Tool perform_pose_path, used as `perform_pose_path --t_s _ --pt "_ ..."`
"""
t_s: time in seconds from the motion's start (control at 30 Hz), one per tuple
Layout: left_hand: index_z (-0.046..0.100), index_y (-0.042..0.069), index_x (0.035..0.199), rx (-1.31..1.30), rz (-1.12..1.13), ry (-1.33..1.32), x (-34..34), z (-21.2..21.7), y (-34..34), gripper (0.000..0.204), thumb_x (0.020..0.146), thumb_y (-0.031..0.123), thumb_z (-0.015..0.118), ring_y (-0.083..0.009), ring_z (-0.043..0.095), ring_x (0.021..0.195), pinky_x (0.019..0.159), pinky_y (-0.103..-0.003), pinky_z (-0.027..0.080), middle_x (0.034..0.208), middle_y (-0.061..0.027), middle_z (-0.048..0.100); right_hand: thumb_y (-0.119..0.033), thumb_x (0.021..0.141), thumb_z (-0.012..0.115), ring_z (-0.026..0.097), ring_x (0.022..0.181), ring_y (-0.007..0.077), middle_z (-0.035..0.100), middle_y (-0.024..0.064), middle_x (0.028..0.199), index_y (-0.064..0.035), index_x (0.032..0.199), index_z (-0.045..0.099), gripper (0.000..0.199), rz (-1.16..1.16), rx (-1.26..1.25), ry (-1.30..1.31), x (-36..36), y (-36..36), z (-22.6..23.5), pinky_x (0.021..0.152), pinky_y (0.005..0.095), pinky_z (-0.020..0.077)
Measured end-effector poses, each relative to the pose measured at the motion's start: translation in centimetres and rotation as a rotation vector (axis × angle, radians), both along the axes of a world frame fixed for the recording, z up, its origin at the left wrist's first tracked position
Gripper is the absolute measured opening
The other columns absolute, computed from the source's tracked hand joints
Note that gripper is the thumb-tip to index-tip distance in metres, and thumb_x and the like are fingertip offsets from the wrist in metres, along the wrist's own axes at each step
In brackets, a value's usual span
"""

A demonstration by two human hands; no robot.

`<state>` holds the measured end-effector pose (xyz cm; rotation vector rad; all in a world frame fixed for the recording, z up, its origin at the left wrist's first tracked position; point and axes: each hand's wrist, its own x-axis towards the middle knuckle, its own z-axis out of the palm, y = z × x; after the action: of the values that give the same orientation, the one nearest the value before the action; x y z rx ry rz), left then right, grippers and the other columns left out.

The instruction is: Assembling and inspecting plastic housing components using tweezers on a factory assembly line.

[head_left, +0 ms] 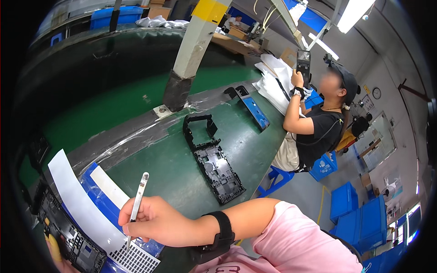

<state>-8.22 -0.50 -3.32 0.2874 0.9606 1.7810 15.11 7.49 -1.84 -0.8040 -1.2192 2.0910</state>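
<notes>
My right hand is closed around metal tweezers, held like a pen. Their tips point down at a white sheet of small black rectangular stickers; whether they touch it I cannot tell. At the lower left rim my left hand, partly cut off, grips a black plastic housing beside the sheet. Yellow shows on one of its fingers. White paper strips and a blue sheet lie under and around the sticker sheet. A second black housing with an open frame end rests on the green table, beyond my right forearm.
A black part with a blue face lies farther along the green table. A grey post rises at the table's far edge. A co-worker sits at the right, holding up a similar part. Blue bins stand on the floor.
</notes>
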Motion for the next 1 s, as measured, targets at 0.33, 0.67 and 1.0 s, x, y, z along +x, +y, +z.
perform_pose_path --t_s 0.33,0.67,1.0 --pt "0.039 0.004 0.118 0.048 0.019 0.024 2.0 2.2 0.5 0.034 0.085 0.011 0.040 -0.0161 0.052 0.095 0.083 -0.029 0.043 0.106 -0.0085 0.052 -0.001 0.076 0.056 0.049 0.054 0.0049 0.058 0.0043 0.073 -0.0004 0.089 0.055 0.013 -0.182 0.070 -0.093 1.5 -0.5 -0.3 0.047 0.0160 0.0375" --pt "0.036 0.009 0.120 0.049 0.047 0.033 2.5 2.9 -0.3 0.034 0.087 0.015 0.040 -0.0117 0.053 0.090 0.079 -0.028 0.045 0.101 -0.0033 0.053 0.002 0.076 0.056 0.050 0.053 0.0053 0.059 0.0080 0.072 0.0022 0.090 0.055 0.014 -0.167 0.104 -0.125 0.3 -0.9 -1.0 0.046 0.0155 0.0375" --pt "0.035 0.010 0.122 0.117 -0.060 0.018 3.1 2.7 -0.1 0.035 0.087 0.014 0.040 -0.0132 0.051 0.097 0.083 -0.029 0.044 0.109 -0.0043 0.050 0.001 0.077 0.055 0.049 0.053 0.0055 0.060 0.0086 0.072 0.0022 0.091 0.055 0.014 -0.151 0.128 -0.160 0.4 -0.5 -1.3 0.046 0.0164 0.0381"
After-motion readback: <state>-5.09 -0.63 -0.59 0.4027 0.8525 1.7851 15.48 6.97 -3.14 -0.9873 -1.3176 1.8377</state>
